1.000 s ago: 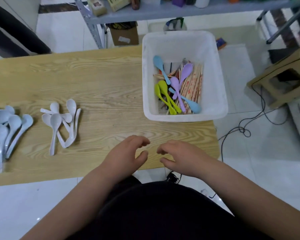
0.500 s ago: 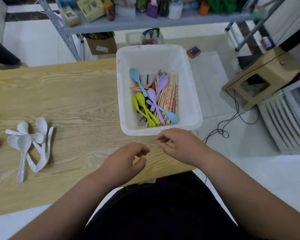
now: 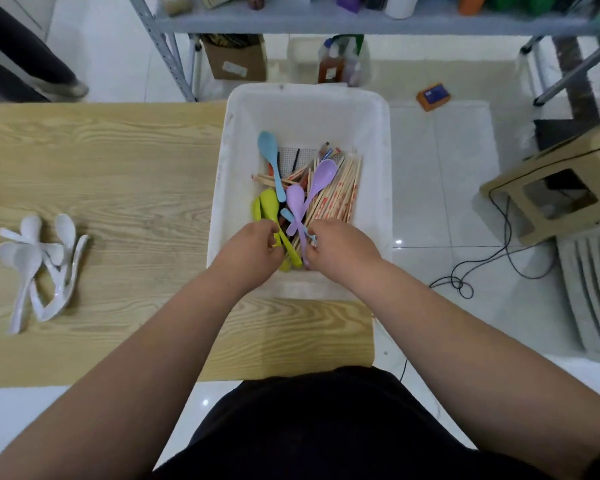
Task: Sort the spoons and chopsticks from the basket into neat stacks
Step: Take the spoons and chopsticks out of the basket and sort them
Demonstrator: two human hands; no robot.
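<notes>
Here, both hands [image 3: 291,249] among basket [image 3: 305,109] spoons [image 3: 297,206].

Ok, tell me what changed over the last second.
Both hands went forward from the table edge into the basket. The left hand closed around the green spoons; the right hand closed on purple spoon handles. The white spoons on the table and the chopsticks lie as before.

Both hands are inside the white basket [image 3: 305,109]: left hand [image 3: 248,251] pinching green spoons [image 3: 269,209], right hand [image 3: 340,252] gripping purple spoon handles [image 3: 300,216].
</notes>
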